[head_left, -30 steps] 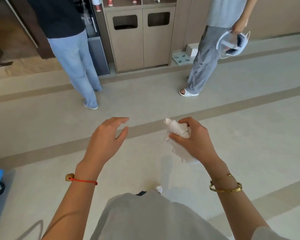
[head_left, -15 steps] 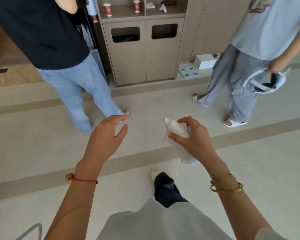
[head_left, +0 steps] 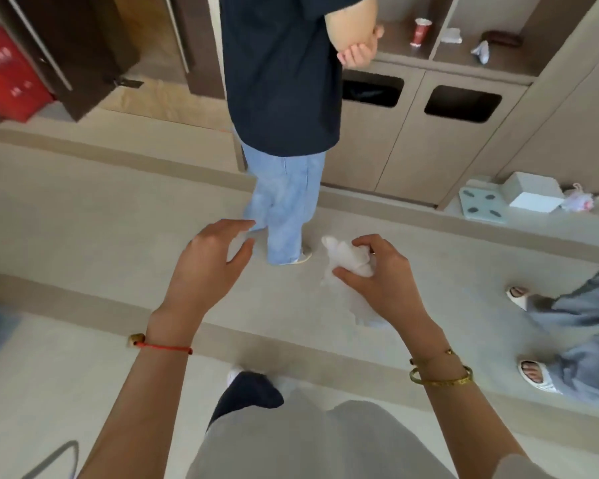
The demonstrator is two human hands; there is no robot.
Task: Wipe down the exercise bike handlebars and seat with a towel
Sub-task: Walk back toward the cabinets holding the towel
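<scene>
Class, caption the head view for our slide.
Right hand grips a crumpled white towel; left hand open, no bike visible.

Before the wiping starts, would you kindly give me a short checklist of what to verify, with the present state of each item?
1. Towel in hand: ok. The right hand grips the crumpled white towel.
2. Left hand free to steady the bike: ok, open and holding nothing.
3. Exercise bike handlebars and seat in view: not ok, neither shows in the head view.
4. Path ahead: not ok. A person in jeans stands directly in front, and another person's sandalled feet are at the right.
5. Towel clean or damp: cannot tell.
</scene>
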